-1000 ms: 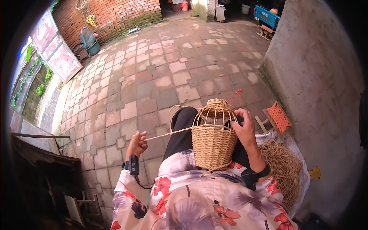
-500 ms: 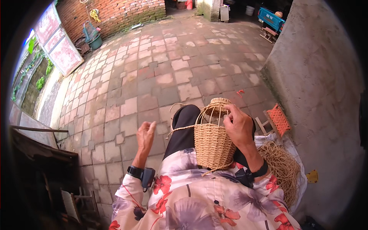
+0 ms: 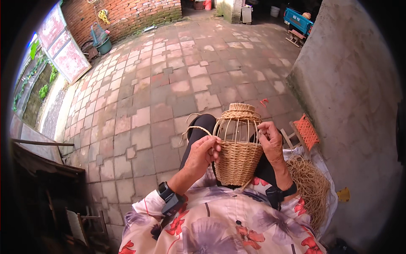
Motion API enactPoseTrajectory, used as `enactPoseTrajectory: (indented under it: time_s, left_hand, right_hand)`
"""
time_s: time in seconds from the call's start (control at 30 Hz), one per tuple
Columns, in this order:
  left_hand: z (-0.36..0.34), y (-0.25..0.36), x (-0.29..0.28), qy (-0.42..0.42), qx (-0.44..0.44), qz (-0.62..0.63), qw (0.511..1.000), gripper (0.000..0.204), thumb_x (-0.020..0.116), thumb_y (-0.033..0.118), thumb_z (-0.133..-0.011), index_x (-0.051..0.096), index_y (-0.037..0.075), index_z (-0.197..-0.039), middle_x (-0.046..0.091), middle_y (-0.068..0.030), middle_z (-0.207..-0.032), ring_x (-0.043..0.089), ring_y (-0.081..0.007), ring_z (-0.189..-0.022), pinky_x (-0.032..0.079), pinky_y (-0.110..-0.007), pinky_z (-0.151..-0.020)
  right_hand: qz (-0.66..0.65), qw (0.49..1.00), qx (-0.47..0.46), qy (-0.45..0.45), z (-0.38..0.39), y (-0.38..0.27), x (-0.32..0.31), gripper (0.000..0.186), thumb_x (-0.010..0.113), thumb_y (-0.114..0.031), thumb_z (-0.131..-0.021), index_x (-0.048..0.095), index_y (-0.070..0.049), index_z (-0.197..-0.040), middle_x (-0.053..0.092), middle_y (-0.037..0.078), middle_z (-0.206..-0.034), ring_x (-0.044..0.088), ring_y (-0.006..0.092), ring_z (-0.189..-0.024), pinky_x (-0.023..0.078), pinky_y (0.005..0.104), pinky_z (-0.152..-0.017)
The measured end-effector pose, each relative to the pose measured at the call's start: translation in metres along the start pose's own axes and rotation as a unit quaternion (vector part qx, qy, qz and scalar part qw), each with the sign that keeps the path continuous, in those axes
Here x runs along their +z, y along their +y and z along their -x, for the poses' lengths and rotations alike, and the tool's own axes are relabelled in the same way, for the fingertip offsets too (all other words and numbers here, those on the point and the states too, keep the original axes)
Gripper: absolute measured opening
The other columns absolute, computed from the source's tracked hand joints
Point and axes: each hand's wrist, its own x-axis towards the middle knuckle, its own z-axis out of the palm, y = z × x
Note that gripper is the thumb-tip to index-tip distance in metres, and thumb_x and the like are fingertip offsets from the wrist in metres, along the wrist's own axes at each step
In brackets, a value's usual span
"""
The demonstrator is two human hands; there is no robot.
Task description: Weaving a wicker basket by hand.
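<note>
Since the earlier frame, the left hand [image 3: 202, 153] had come in from the open air beside the knee and closed against the half-woven straw basket [image 3: 239, 148], which had also been tilted more upright on the lap. Its fingers [image 3: 212, 149] were curled at the basket's left side, at the top of the woven band, pinching the loose straw cord [image 3: 195, 128] that looped up and away to the left. The right hand [image 3: 270, 142] gripped the basket's right side, fingers bent around the bare upright ribs just above the weaving. The basket stood on the person's lap, against the dark trouser leg [image 3: 198, 135], its narrow woven top pointing away from the body.

A black wrist device [image 3: 170, 199] sat on the left forearm and a dark band [image 3: 279, 192] on the right, both emerging from flowered sleeves [image 3: 220, 224]. A heap of loose straw fibre [image 3: 313, 186] lay just beside the right elbow, near a small orange-seated stool [image 3: 306, 129] at the foot of the grey plaster wall [image 3: 351, 93]. The courtyard floor of reddish paving stones [image 3: 169, 80] stretched ahead to a red brick wall [image 3: 127, 15] at its far edge.
</note>
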Motion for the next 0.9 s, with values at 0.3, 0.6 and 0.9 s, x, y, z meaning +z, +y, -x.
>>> enactPoseTrajectory:
  time_s: [0.3, 0.6, 0.9]
  left_hand:
    - [-0.028, -0.004, -0.025, 0.132, 0.055, -0.219, 0.965, 0.016, 0.063, 0.021, -0.091, 0.061, 0.006, -0.098, 0.056, 0.0026, -0.082, 0.052, -0.0057, -0.073, 0.047, -0.020, -0.058]
    - [-0.053, 0.013, -0.020, 0.048, 0.248, -0.517, 0.818, 0.018, 0.066, 0.016, -0.081, 0.065, -0.001, -0.088, 0.064, -0.0101, -0.075, 0.059, -0.0166, -0.064, 0.048, -0.031, -0.062]
    - [-0.067, 0.011, 0.005, 0.020, 0.245, -0.648, 0.721, 0.009, 0.063, 0.010, -0.082, 0.061, 0.004, -0.089, 0.065, -0.0121, -0.076, 0.063, -0.0259, -0.067, 0.049, -0.035, -0.061]
  right_hand:
    - [-0.082, 0.996, 0.042, -0.013, 0.007, 0.029, -0.007, 0.014, 0.054, 0.003, -0.086, 0.052, -0.004, -0.098, 0.050, -0.005, -0.078, 0.046, 0.0013, -0.069, 0.041, 0.0181, -0.063]
    - [-0.043, 0.998, 0.039, 0.001, 0.006, 0.026, -0.004, 0.009, 0.057, 0.000, -0.089, 0.054, -0.004, -0.096, 0.050, -0.007, -0.074, 0.044, 0.0002, -0.065, 0.040, 0.0179, -0.059]
    - [-0.059, 0.997, 0.045, 0.004, 0.006, 0.026, -0.004, 0.010, 0.057, 0.001, -0.088, 0.054, -0.003, -0.097, 0.051, -0.006, -0.075, 0.046, 0.0004, -0.066, 0.041, 0.0178, -0.060]
